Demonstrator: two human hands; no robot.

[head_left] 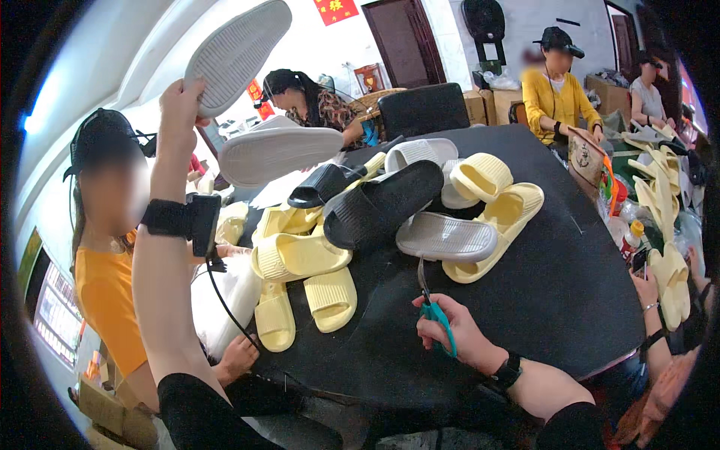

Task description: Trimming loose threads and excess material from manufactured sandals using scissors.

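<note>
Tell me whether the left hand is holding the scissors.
No, the turquoise-handled scissors are in the right hand, while the left hand holds up a grey slipper.

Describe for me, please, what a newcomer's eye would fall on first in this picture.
Probably the grey slipper held high at the upper left in the person's left hand, its ribbed face showing. Next would likely come the heap of yellow, black and grey slippers in the middle of the dark table. Just in front of it, the teal-handled scissors stand out in the right hand.
</note>
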